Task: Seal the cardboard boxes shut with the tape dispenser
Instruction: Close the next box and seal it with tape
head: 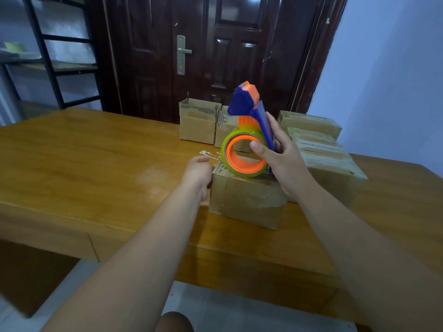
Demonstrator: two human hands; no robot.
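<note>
Dark wood door [215,56] with a metal handle [183,52] fills the background, with a black metal shelf [55,68] to its left and a pale blue wall [388,68] to its right. In front runs a glossy wooden bench [96,164].

Near the bench's front edge sits the near box [247,202], a small cardboard box with its flaps down. The tape dispenser [249,111], blue and orange, stands upright on it with the cutter head pointing up. Its roll of yellow-green tape [225,149] touches the box top.

The right-hand grip [282,161] is closed round the dispenser. The thumb lies across the orange core of the roll and the fingers wrap behind the blue handle.

The left-hand grip [199,173] is against the left side of the near box. Its fingers curl over the top left corner and the heel of the hand rests on the side face.

Behind, at the far edge, stand two open boxes [197,125], side by side and touching. To the right, a group of taped boxes [323,152] lies just beside the near box. A crumpled scrap of clear tape [209,153] lies on the bench just beyond the left-hand grip
</note>
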